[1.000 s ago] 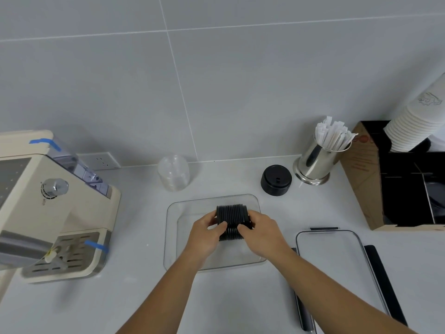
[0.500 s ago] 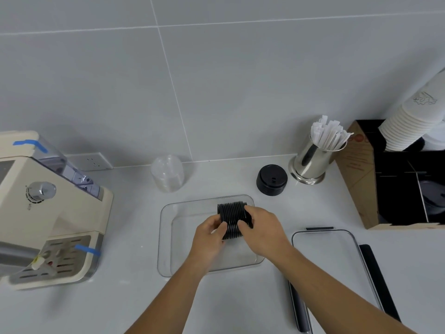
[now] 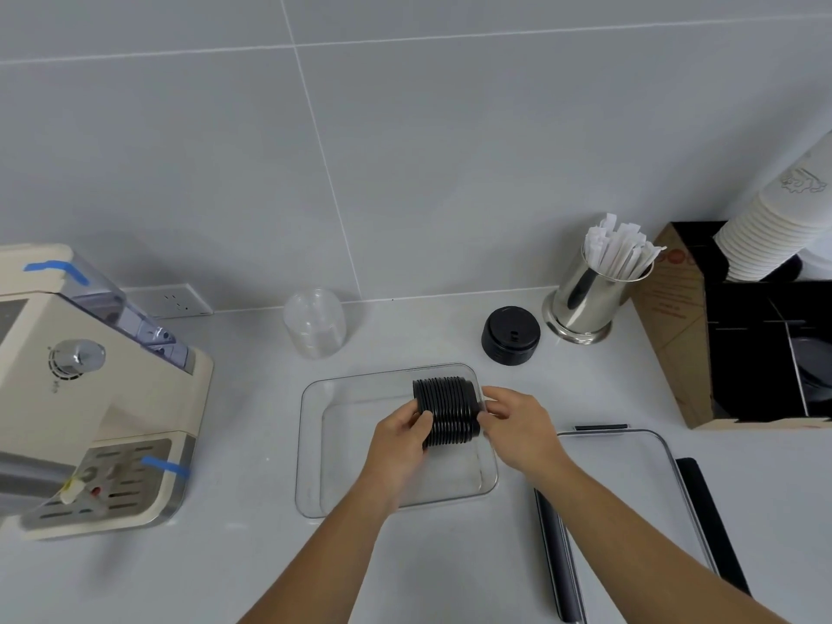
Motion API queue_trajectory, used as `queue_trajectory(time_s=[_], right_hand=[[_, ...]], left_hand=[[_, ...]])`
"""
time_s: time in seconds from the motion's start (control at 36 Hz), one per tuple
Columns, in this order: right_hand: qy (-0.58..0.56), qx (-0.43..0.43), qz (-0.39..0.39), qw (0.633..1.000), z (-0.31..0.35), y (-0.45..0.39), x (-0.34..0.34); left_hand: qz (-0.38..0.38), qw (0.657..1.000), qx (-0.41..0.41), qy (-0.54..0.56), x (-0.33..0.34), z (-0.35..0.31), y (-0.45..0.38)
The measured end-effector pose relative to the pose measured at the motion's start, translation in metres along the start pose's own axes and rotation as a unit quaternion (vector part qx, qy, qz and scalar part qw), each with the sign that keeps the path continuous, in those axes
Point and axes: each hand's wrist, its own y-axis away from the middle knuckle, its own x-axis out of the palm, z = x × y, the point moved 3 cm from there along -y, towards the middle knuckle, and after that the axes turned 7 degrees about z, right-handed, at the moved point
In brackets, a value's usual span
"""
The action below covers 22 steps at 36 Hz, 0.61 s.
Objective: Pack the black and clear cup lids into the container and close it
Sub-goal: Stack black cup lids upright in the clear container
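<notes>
Inside the clear container on the counter, you hold the row of black lids on edge against its far right corner. Your left hand grips one end and your right hand braces the other with curled fingers, probably so the row stays together. Clear lids, another black stack and the container's lid wait outside.
</notes>
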Motion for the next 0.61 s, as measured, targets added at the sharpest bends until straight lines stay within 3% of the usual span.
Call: queue_trajectory(time_s=[0.19, 0.61], right_hand=[[-0.026, -0.022, -0.004, 0.999, -0.002, 0.002, -0.001], [-0.055, 0.029, -0.007, 0.998, -0.005, 0.002, 0.0]], left_hand=[[0.002, 1.0, 0.006, 0.015, 0.0, 0.003, 0.0], [-0.026, 0.998, -0.018, -0.05, -0.009, 0.0, 0.004]])
